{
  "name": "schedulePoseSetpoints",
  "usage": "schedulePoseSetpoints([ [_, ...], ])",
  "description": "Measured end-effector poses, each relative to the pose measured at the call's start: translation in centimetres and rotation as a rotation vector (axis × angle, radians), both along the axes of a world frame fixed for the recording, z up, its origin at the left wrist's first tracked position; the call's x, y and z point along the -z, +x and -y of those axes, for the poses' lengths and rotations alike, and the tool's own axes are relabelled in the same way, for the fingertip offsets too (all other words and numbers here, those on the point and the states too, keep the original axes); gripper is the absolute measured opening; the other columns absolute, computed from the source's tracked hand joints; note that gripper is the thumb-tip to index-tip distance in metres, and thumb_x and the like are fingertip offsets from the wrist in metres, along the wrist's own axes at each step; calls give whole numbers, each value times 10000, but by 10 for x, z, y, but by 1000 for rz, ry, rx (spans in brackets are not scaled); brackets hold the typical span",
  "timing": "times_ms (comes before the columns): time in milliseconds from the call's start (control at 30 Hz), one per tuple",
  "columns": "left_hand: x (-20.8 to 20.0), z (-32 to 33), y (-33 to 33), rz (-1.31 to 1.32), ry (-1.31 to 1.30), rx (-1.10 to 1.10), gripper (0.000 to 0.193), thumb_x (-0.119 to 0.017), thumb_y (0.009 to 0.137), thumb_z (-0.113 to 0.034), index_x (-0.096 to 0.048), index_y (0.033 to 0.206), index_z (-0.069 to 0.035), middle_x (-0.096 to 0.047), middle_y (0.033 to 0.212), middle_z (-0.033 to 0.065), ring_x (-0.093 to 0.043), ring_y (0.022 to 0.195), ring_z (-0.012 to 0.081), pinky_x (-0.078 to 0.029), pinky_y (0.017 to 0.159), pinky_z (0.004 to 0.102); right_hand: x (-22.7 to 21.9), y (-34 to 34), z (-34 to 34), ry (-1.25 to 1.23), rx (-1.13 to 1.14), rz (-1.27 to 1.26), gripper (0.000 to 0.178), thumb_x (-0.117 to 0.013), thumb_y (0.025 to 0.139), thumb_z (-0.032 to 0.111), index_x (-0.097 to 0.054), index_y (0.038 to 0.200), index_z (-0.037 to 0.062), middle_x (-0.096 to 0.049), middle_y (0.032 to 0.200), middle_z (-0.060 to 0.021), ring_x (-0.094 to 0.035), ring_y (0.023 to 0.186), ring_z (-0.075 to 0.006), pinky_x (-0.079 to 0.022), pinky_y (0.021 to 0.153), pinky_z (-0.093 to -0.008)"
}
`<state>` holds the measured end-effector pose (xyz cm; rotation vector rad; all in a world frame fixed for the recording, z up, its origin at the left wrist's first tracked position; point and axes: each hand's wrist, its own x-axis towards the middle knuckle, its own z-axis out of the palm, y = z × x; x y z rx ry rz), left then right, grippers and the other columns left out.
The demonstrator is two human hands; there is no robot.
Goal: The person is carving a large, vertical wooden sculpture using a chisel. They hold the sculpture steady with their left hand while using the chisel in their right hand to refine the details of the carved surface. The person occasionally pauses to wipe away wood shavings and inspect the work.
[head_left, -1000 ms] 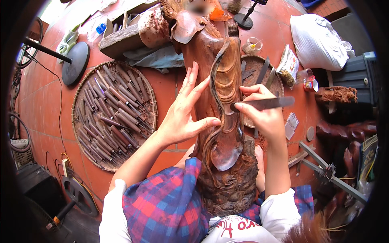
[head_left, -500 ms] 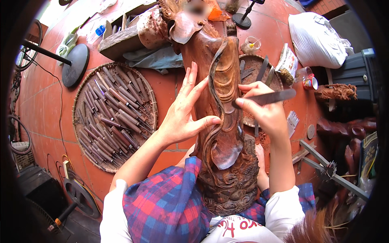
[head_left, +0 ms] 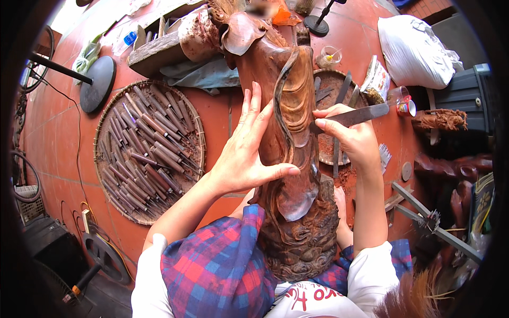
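Note:
A long carved wooden statue point(head_left: 297, 114) with smooth drapery-like folds lies before me, its gnarled base close to my body. My left hand point(head_left: 245, 151) is spread along the statue's left side, its thumb reaching across the wood. Between the thumb and fingers of my right hand point(head_left: 354, 142) is a flat, dark metal scraper point(head_left: 363, 115). Its left end meets the statue's right edge beside the folds; the other end sticks out past my hand to the right. My fingers partly cover the scraper's middle.
Several wooden-handled carving tools point(head_left: 154, 135) fill a round woven tray point(head_left: 194, 119) on the left. Behind the right hand, a smaller tray point(head_left: 330, 85) holds flat blades. A white sack point(head_left: 416, 53), plastic cups point(head_left: 405, 107) and a metal frame point(head_left: 419, 212) stand right.
The scraper has shifted slightly right and turned, showing more of its broad face. My left thumb has moved a little right and nearer to me over the wood.

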<state>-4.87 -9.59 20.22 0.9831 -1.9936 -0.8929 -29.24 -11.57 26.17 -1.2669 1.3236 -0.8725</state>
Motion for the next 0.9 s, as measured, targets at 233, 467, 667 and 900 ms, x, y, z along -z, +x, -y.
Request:
schedulePoseSetpoints([
  [233, 4, -1, -2, -29, -6, -8, 1189, -837, 702, -555, -198, 1566, -48, 61, 1630, 284, 30, 1499, 488, -151, 1194, 569, 4, 1, -2, 69, 22, 6, 235, -773, 817, 65, -688, 1008, -44, -672, 860, -31, -623, 791, -97, -479, 715, -239],
  [467, 8, -1, -2, -21, -35, -14, 1173, -831, 708, -557, -205, 1567, -58, 60, 1632, 279, 28, 1499, 489, -157, 1191, 576, -1, 8, -12, -177, -74, -246, 134, -758, 818, 65, -713, 893, -37, -667, 973, -101, -642, 909, -147, -496, 811, -295],
  [667, 10, -1, -3, -35, -39, -22, 1175, -826, 707, -569, -208, 1566, -59, 54, 1633, 279, 26, 1501, 486, -162, 1192, 570, 0, 15, -13, -199, -3, -156, 119, -772, 800, 69, -720, 852, -23, -654, 953, -104, -653, 868, -156, -502, 777, -307],
  [900, 8, -2, -3, -31, -37, -29, 1164, -821, 710, -573, -222, 1561, -52, 51, 1633, 279, 15, 1504, 479, -171, 1193, 558, 1, 10, -8, -62, 54, -86, 140, -770, 784, 65, -682, 834, -31, -675, 955, -116, -648, 901, -159, -507, 796, -314],
])
